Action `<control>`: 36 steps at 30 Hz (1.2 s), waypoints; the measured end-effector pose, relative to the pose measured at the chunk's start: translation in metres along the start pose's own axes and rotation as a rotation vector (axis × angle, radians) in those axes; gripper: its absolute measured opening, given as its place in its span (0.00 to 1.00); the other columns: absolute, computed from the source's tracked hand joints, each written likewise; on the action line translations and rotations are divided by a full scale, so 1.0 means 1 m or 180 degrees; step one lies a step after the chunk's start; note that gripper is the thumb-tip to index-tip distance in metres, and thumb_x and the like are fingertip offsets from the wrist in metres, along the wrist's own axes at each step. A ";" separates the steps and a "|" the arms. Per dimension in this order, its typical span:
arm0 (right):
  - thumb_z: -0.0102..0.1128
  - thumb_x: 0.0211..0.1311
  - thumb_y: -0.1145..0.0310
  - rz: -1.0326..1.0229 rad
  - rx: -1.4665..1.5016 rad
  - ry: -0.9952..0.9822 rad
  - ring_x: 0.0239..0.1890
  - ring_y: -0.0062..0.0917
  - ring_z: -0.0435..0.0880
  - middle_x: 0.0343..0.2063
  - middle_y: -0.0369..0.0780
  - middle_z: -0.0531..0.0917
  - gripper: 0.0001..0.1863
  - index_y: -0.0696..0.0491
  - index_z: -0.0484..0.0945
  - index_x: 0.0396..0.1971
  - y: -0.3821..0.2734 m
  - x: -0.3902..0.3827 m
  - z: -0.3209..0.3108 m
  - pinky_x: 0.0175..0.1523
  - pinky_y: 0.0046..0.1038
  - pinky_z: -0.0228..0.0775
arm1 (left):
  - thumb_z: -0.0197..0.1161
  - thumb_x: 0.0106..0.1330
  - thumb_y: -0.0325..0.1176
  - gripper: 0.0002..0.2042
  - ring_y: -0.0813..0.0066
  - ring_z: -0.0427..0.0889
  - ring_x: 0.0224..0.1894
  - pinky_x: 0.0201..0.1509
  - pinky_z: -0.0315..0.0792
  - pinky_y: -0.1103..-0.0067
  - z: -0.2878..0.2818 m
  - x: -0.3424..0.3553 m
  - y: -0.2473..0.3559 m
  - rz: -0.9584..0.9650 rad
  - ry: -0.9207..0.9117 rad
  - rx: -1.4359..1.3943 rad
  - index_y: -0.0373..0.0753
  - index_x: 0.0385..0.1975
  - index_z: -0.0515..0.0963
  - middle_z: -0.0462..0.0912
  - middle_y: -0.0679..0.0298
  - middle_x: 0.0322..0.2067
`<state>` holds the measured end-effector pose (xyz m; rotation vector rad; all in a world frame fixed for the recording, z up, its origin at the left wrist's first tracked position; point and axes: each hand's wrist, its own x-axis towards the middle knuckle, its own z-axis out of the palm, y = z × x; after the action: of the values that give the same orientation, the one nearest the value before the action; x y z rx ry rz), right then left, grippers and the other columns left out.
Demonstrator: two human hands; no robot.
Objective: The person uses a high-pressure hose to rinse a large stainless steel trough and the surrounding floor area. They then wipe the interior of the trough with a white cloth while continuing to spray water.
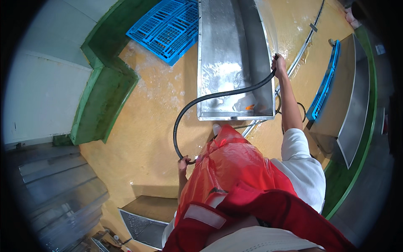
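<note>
- Hands: both grasping. The right hand, arm extended, is closed round the black hose near its outlet end; the left hand, low beside the red apron, also grips it.
- Progress, as judged: hosing appears under way. What looks like a thin sheet of water runs ahead of the right hand along the right wall of the stainless-steel trough; its landing point cannot be determined.
- Done: the trough's inner surface is wet and glossy, and the yellow-brown floor is wet in patches.
- Outstanding: an orange scrap lies inside the trough at its near end. Cleanliness of the far end cannot be confirmed, as it runs out of view.
- Position: the hose bows out to the left between the hands, crossing above the trough's near end. The right hand is at the trough's right rim; the left hand is clear of the trough, nearer the body.
</note>
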<state>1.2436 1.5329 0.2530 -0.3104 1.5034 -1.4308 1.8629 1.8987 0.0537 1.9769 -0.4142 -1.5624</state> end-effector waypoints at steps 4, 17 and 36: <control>0.39 0.68 0.58 -0.0135 -0.0090 -0.0021 0.09 0.13 0.53 0.10 0.25 0.58 0.14 0.47 0.67 0.24 -0.031 -0.009 0.020 0.16 0.20 0.46 | 0.62 0.57 0.41 0.16 0.68 0.80 0.29 0.38 0.72 0.73 0.000 0.008 0.000 0.0221 0.0011 -0.0071 0.31 0.25 0.78 0.81 0.56 0.24; 0.40 0.67 0.58 -0.0443 -0.0183 0.0046 0.09 0.14 0.54 0.10 0.26 0.59 0.13 0.47 0.67 0.24 -0.061 0.010 0.035 0.15 0.22 0.46 | 0.62 0.58 0.37 0.16 0.69 0.78 0.24 0.27 0.79 0.72 0.014 0.029 0.031 0.0251 -0.0249 -0.0279 0.27 0.23 0.75 0.75 0.57 0.21; 0.35 0.67 0.59 0.1049 0.0669 0.0885 0.09 0.14 0.54 0.09 0.26 0.60 0.16 0.50 0.67 0.23 0.206 -0.078 -0.074 0.14 0.19 0.49 | 0.61 0.56 0.34 0.09 0.76 0.74 0.28 0.37 0.65 0.80 -0.094 0.091 0.115 0.0972 -0.0099 -0.0532 0.34 0.25 0.78 0.77 0.66 0.22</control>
<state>1.3121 1.6915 0.0981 0.2653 1.5215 -1.3862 1.9894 1.7799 0.0664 1.6763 -0.5513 -1.3875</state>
